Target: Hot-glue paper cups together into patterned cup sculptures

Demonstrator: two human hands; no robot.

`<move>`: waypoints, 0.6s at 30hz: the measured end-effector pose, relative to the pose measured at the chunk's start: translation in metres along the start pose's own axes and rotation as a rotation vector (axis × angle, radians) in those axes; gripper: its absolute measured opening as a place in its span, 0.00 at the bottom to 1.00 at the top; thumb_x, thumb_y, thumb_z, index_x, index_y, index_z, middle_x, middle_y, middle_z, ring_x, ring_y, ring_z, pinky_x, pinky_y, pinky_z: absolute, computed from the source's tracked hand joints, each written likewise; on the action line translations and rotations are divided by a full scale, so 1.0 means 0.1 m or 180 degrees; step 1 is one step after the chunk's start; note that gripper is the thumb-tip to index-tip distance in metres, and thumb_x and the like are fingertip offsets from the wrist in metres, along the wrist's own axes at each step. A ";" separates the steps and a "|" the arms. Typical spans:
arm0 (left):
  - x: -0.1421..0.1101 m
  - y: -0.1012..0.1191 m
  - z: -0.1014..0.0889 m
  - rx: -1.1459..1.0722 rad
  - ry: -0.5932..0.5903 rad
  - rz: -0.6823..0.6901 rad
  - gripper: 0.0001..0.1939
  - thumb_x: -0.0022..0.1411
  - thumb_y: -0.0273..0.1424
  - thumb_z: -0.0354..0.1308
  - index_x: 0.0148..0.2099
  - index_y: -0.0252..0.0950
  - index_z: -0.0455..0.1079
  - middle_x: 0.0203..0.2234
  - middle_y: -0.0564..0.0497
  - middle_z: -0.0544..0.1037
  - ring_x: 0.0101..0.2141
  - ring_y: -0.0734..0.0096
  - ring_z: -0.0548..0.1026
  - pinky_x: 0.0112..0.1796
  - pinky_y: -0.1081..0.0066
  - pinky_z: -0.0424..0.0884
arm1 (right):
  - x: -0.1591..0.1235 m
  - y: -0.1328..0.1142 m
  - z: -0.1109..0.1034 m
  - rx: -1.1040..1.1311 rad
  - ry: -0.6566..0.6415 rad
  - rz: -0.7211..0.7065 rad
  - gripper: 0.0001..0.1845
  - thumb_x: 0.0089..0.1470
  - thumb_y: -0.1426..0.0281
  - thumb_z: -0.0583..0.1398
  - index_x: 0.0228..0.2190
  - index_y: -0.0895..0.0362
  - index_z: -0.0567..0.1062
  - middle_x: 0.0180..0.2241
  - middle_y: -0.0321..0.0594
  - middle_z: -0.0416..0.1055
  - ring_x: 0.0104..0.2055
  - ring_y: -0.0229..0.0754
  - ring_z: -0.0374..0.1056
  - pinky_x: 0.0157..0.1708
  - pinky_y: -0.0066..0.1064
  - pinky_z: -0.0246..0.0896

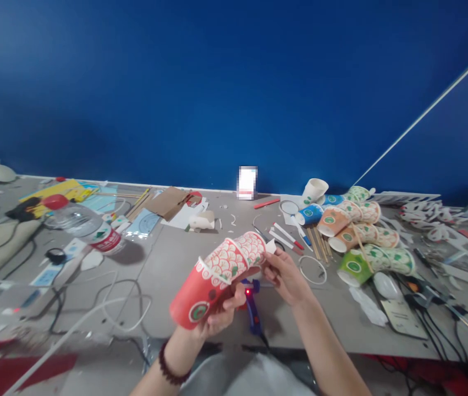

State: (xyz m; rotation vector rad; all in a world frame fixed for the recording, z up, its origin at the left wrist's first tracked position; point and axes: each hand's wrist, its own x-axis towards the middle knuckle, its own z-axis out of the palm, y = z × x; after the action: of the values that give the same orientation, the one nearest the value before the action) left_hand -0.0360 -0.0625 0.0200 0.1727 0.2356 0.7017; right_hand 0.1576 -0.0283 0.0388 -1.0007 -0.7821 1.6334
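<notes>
My left hand is closed around a joined row of paper cups, held tilted above the table. Its near end is a plain red paper cup with a green, white-ringed eye-like circle. Beyond it follow cups with a red scale pattern. At the far end, my right hand pinches a small white paper piece against or very near the last cup; whether it is stuck there I cannot tell. Just under the cups lies a blue glue gun with a red light lit.
Several similar cup rows, one with a green cup, lie at the right beside wooden sticks and markers. A plastic bottle lies at the left among looping cables. A blurred phone-like screen leans on the blue wall.
</notes>
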 end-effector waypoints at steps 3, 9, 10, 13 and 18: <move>0.03 0.07 0.02 0.0470 0.0081 0.0018 0.19 0.54 0.39 0.65 0.46 0.35 0.75 0.27 0.47 0.72 0.22 0.78 0.66 0.12 0.85 0.58 | 0.00 -0.02 0.02 0.0235 0.0203 -0.0106 0.24 0.34 0.57 0.73 0.23 0.57 0.68 0.15 0.26 0.63 0.14 0.25 0.50 0.14 0.20 0.42; 0.14 0.21 -0.12 0.1998 0.0997 0.1438 0.15 0.49 0.33 0.71 0.40 0.40 0.77 0.35 0.46 0.78 0.30 0.67 0.74 0.25 0.72 0.74 | -0.01 -0.03 0.00 0.0593 0.0444 -0.0272 0.22 0.34 0.59 0.74 0.24 0.55 0.69 0.16 0.27 0.63 0.18 0.29 0.54 0.15 0.21 0.45; 0.17 0.25 -0.15 0.2329 0.1200 0.1675 0.15 0.47 0.31 0.72 0.39 0.39 0.77 0.34 0.46 0.79 0.31 0.65 0.75 0.29 0.68 0.75 | 0.00 -0.03 0.01 0.0694 0.0488 -0.0277 0.22 0.33 0.60 0.75 0.24 0.55 0.70 0.17 0.28 0.64 0.18 0.29 0.55 0.16 0.21 0.45; 0.30 0.40 -0.16 0.2803 0.1411 0.2142 0.20 0.39 0.29 0.75 0.38 0.39 0.77 0.35 0.47 0.81 0.36 0.56 0.77 0.40 0.58 0.76 | 0.01 0.00 0.05 0.0960 0.0614 -0.0267 0.22 0.31 0.63 0.76 0.24 0.55 0.71 0.18 0.28 0.65 0.19 0.29 0.55 0.15 0.21 0.47; 0.57 0.54 -0.05 0.2263 0.1362 0.2614 0.23 0.41 0.34 0.75 0.41 0.41 0.76 0.40 0.50 0.82 0.47 0.54 0.77 0.49 0.60 0.73 | 0.02 0.08 0.23 0.1234 0.0663 -0.0224 0.22 0.31 0.65 0.76 0.24 0.57 0.70 0.19 0.26 0.64 0.19 0.27 0.56 0.16 0.19 0.48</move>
State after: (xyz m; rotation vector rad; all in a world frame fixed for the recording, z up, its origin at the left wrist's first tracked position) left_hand -0.0288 0.0155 0.0186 0.8316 0.8513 1.4527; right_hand 0.1332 -0.0288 0.0422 -0.8365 -0.3385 1.5162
